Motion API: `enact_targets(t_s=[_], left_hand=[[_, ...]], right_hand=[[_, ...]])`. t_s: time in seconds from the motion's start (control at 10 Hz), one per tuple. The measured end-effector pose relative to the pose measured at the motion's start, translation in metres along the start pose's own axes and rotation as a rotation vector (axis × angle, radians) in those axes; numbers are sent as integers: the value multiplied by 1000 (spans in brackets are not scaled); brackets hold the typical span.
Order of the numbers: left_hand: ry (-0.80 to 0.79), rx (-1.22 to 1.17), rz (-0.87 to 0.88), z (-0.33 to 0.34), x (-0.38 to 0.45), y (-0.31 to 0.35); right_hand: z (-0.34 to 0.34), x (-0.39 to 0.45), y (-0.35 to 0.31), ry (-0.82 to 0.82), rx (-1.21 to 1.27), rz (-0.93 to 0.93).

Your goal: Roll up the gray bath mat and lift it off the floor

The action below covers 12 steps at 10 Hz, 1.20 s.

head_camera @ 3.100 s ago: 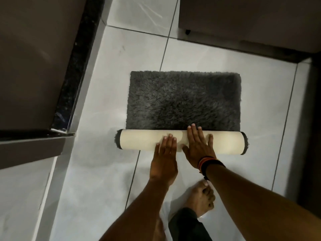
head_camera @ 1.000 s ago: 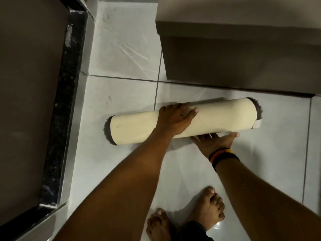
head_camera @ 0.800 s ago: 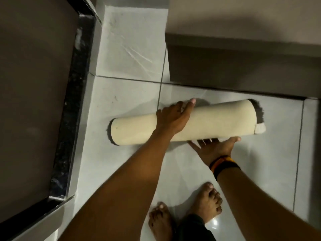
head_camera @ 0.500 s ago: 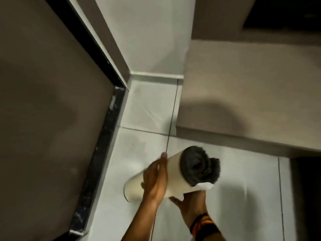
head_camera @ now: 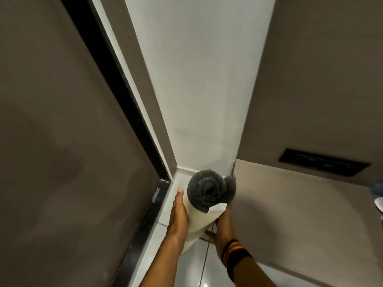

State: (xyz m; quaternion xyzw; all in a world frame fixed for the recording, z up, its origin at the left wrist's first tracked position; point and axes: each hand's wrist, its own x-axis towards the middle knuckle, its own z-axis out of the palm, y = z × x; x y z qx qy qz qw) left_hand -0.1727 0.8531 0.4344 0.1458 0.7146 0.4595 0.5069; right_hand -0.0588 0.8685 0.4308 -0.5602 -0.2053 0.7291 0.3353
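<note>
The gray bath mat [head_camera: 209, 193] is rolled into a tight tube, cream backing outside and gray pile showing as a spiral at its upper end. It is held off the floor, tilted with that end pointing up and away from me. My left hand [head_camera: 179, 214] grips the roll's left side, thumb along the edge. My right hand [head_camera: 222, 224] cups it from the right and underneath, with striped bands on the wrist. A small white label hangs at the roll's end.
A dark door panel [head_camera: 62, 141] with a black frame [head_camera: 116, 83] stands close on the left. A white wall corner [head_camera: 196, 79] rises ahead. A taupe ledge [head_camera: 300, 214] with a black recessed slot [head_camera: 323, 164] lies at right. Pale floor tiles [head_camera: 194, 268] show below.
The finished roll has come up off the floor in both hands and tipped end-up. My view has swung upward from the floor toward the wall corner.
</note>
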Motion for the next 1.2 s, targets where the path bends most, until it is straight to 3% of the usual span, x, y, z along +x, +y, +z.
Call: enact_targets(t_s=[0.2,0.4,0.7,0.9,1.0,1.1,1.2], left_hand=[[-70,-19,-31,45,75,18],[-29,-85,-87,85,173,17],[-132,-5,-184,136,279,2],[-42,111,-209,169,312,8],[-56,144,-229,174,312,12],[-168,18,-277,161,302,12],[-111,113,-181,139,279,12]], right_hand=[[-1,85,-38,18,-49,-47],[0,188,-51,97,21,52],[-9,279,-64,187,81,150],[-11,308,-73,294,205,116],[-4,305,-67,335,366,83],[7,280,-53,369,403,118],[22,231,-31,447,64,-19]])
